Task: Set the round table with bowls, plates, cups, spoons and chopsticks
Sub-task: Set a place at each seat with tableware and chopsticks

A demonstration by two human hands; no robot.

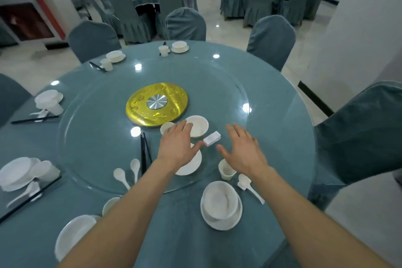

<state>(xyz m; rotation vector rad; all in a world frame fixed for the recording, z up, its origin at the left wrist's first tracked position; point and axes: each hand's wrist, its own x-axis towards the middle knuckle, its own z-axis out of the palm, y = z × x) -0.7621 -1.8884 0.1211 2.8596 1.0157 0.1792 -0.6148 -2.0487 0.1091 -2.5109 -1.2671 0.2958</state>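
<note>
Black slim chopsticks (pixel 142 154) lie on the round glass turntable (pixel 97 137) of the blue tabletop (pixel 178 224). Their long axis runs away from the person, toward the gold centre disc (pixel 174 104), probably as stock for unset seats. The left hand (pixel 177 143) and right hand (pixel 243 150) hover flat with fingers spread, holding nothing.

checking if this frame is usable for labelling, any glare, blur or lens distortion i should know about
Head view: bright round glare spots sit on the glass turntable. Head view: the wide lens bows the round table at its rim and stretches the forearms. Head view: left hand and right hand look sharp, while the far tables are soft.
</note>
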